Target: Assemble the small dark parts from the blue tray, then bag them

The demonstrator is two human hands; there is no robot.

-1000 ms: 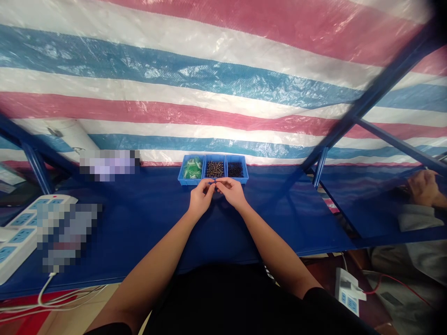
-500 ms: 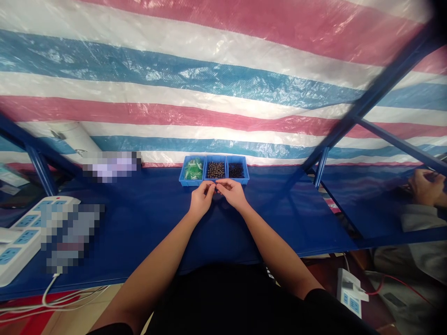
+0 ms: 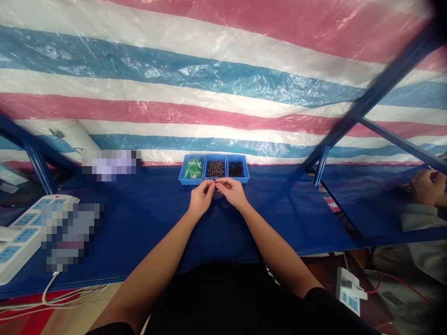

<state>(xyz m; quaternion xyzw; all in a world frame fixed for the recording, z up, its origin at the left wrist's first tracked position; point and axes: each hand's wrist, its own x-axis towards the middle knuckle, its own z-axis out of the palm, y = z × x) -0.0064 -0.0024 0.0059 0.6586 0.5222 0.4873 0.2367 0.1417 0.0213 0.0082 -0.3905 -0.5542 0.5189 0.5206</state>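
Three blue bins stand side by side near the back of the blue table (image 3: 146, 218). Green pieces in clear wrapping fill the left bin (image 3: 181, 176), small brass-coloured parts the middle bin (image 3: 211, 158), and small dark parts the right bin (image 3: 246, 173). Just in front of the middle bin, my left hand (image 3: 201, 197) and my right hand (image 3: 233, 191) meet at their fingertips. Both are closed in a pinch. Whatever sits between the fingers is too small to name.
At the left lie a white power strip (image 3: 33, 232) and a blurred-out object with a cable (image 3: 45, 293). Another blurred item (image 3: 111, 165) is at the back left. Blue frame posts flank the table. Another person's hand (image 3: 428, 186) shows at the far right.
My hands stay in front of the middle bin, with hardly any shift. At the far right, the other person's hand has changed its pose slightly.
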